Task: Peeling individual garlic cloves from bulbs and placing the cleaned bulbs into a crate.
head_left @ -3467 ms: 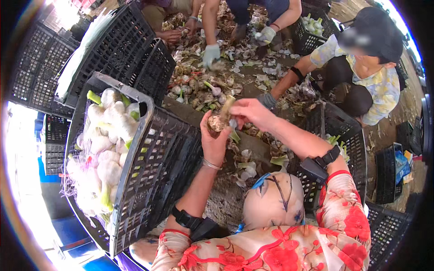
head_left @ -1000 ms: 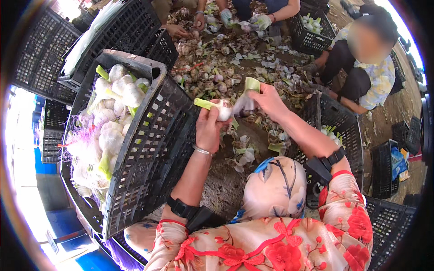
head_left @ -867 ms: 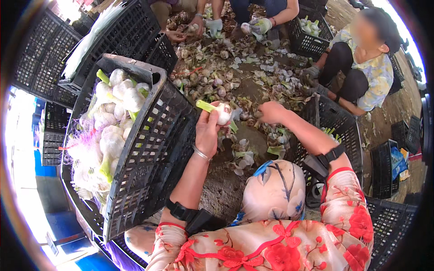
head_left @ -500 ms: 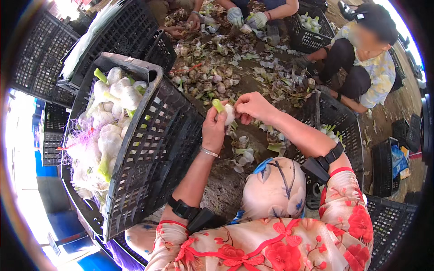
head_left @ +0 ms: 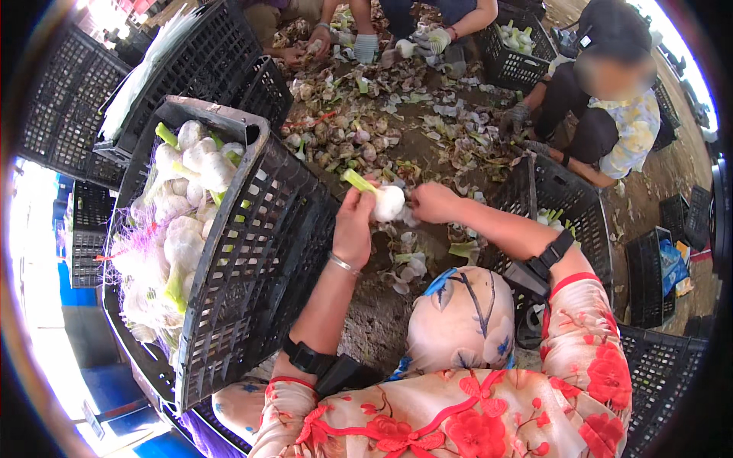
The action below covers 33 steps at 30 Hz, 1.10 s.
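Note:
A white garlic bulb (head_left: pixel 390 203) with a cut green stem is held by my left hand (head_left: pixel 353 231), its fingers and thumb round the stem end. My right hand (head_left: pixel 437 204) is closed at the bulb's right side, pinching a thin pale piece of garlic skin (head_left: pixel 409 217); its fingertips are partly hidden. To the left of my left arm, a tilted black plastic crate (head_left: pixel 256 252) holds several clean white garlic bulbs (head_left: pixel 183 237) and some purple netting. Beyond my hands lies a pile of unpeeled garlic (head_left: pixel 359 137) on the ground.
Loose garlic skins (head_left: pixel 450 122) litter the floor. Beside my right arm stands a black crate (head_left: pixel 588 202) with green-stemmed garlic inside. A person (head_left: pixel 634 126) squats at the right, and gloved hands (head_left: pixel 366 49) of others work at the far side. More crates (head_left: pixel 72 84) stand at left.
The bulb has turned so more of its white side shows, with its stem pointing left. My right hand has moved slightly right and down. At the right, the other person leans lower.

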### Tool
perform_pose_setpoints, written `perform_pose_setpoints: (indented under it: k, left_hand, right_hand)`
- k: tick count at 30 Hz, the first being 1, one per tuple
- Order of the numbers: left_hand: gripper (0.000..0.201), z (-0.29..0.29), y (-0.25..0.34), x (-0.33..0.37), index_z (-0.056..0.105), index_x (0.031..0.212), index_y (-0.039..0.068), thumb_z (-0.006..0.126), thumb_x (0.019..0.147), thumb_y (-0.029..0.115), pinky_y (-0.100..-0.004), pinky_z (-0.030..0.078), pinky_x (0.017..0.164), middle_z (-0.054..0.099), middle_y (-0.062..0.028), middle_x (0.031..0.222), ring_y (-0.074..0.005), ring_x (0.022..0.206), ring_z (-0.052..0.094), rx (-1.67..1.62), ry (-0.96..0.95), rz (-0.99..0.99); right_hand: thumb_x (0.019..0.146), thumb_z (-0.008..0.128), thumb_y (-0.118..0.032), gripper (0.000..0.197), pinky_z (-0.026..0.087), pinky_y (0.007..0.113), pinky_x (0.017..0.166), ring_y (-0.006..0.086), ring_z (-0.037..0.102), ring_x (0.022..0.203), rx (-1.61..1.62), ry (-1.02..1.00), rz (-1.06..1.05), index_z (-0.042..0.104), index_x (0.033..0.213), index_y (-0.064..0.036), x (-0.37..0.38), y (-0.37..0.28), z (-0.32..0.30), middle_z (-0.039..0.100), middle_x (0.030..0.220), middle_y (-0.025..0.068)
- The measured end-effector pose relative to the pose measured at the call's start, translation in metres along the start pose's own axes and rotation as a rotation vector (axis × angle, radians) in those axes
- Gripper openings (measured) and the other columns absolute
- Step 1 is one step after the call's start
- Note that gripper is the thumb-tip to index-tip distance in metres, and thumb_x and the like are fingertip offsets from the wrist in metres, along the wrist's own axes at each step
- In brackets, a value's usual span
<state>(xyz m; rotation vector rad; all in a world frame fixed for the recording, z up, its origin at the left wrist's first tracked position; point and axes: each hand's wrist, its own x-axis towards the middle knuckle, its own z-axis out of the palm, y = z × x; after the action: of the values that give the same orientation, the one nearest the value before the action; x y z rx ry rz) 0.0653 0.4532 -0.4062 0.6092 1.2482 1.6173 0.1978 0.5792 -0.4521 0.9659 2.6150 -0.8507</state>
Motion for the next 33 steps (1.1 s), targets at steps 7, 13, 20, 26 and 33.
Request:
perform_pose_setpoints:
  k: [7,13,20,26,33]
  left_hand:
    - [0.034,-0.02,-0.015,0.017,0.048,0.107,0.007,0.031,0.093,0.033,-0.0368,0.043,0.079,0.055,-0.0086,0.105,-0.0221,0.095,0.053,-0.492,-0.013,-0.309]
    - [0.023,-0.013,-0.019,0.02,0.05,0.1,0.002,0.044,0.089,0.021,-0.03,0.044,0.072,0.056,-0.0061,0.098,-0.0161,0.085,0.054,-0.307,0.088,-0.127]
    - [0.027,-0.016,-0.012,0.006,0.052,0.11,0.0,0.05,0.086,0.012,-0.0241,0.045,0.062,0.057,-0.0044,0.083,-0.0115,0.07,0.054,0.319,0.273,0.016]
    - [0.031,-0.03,-0.035,0.001,0.047,0.116,0.001,0.048,0.087,0.011,-0.0243,0.048,0.061,0.055,-0.0036,0.083,-0.0098,0.066,0.054,0.185,0.212,-0.183]
    - [0.026,-0.036,-0.055,0.004,0.053,0.105,0.002,0.048,0.088,0.02,-0.026,0.049,0.061,0.058,-0.007,0.095,-0.0134,0.072,0.058,0.132,0.134,-0.341]
  right_hand:
    - [0.071,0.057,-0.015,0.054,0.048,0.033,0.068,0.0216,0.059,0.084,0.631,-0.175,-0.226,0.042,0.121,-0.0026,-0.028,-0.017,-0.045,0.059,0.096,0.012]
    - [0.076,0.06,-0.028,0.063,0.052,0.039,0.06,0.024,0.059,0.079,1.521,-0.199,-0.143,0.031,0.127,-0.004,-0.031,-0.042,-0.042,0.054,0.101,0.0152]
    - [0.079,0.056,-0.023,0.037,0.053,0.045,0.062,0.0305,0.059,0.074,1.8,-0.196,0.127,0.046,0.109,-0.0047,-0.022,-0.007,-0.005,0.055,0.089,0.0151]
    - [0.083,0.048,-0.044,0.059,0.052,0.048,0.069,0.0346,0.059,0.079,1.869,0.631,-0.146,0.032,0.118,-0.0005,-0.016,0.136,-0.178,0.047,0.102,0.0236]
    - [0.082,0.053,-0.026,0.03,0.054,0.034,0.056,0.0245,0.062,0.066,1.305,0.753,0.173,0.056,0.083,0.0041,0.024,0.154,-0.19,0.061,0.076,0.0148]
